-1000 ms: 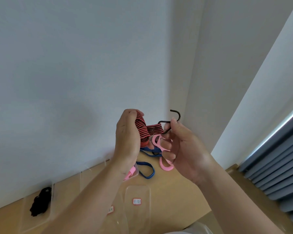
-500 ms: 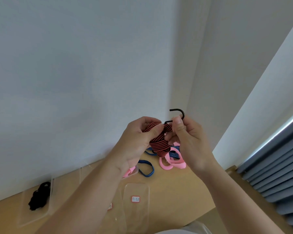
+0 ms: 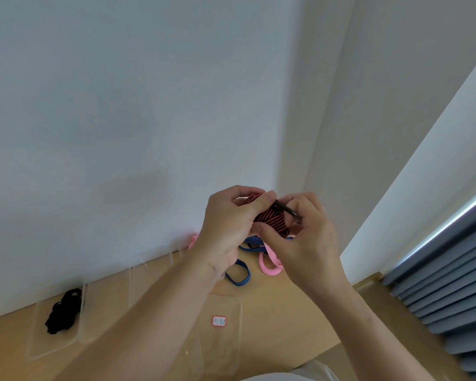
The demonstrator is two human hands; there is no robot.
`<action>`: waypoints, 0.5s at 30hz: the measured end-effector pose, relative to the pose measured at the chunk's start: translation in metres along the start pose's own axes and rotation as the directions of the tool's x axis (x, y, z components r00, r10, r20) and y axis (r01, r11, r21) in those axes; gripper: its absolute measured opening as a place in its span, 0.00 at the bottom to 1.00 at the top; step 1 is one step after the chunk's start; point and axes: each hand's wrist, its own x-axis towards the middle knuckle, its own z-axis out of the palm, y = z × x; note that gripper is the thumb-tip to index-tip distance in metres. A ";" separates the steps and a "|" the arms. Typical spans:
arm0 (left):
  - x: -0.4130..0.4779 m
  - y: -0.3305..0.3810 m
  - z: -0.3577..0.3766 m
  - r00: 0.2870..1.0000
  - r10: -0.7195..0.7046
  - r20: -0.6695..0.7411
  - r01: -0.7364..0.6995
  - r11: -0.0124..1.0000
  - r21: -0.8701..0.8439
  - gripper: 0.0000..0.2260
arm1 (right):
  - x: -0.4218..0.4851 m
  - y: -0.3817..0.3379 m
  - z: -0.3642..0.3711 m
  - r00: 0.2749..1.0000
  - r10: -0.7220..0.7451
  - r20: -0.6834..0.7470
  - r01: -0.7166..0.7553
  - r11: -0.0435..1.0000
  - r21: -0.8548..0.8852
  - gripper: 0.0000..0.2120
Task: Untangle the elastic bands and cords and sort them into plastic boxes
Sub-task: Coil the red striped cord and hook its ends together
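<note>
Your left hand [image 3: 228, 226] and right hand [image 3: 311, 243] are together, raised above the counter [image 3: 286, 312]. Both are clamped on the red-black striped cord [image 3: 271, 219]: left thumb pressed across the top of the bundle, right fingers pinching its lower side. A dark metal hook [image 3: 287, 209] pokes out between the hands. A pink band [image 3: 270, 266] and a blue striped band [image 3: 252, 240] show just below the hands; can't tell if they hang or lie on the counter. Another blue band [image 3: 239, 276] lies on the counter beside your left wrist. The clear box [image 3: 39, 345] at far left holds black cords [image 3: 63, 312]. The labelled box [image 3: 223, 347] sits between your forearms. Grey blinds [image 3: 451, 284] are at right.
</note>
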 end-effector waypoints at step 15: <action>-0.015 -0.007 0.010 0.981 -0.074 0.182 0.129 0.939 -0.317 0.15 | -0.005 -0.016 0.016 0.849 0.427 0.312 -0.517 0.546 0.660 0.07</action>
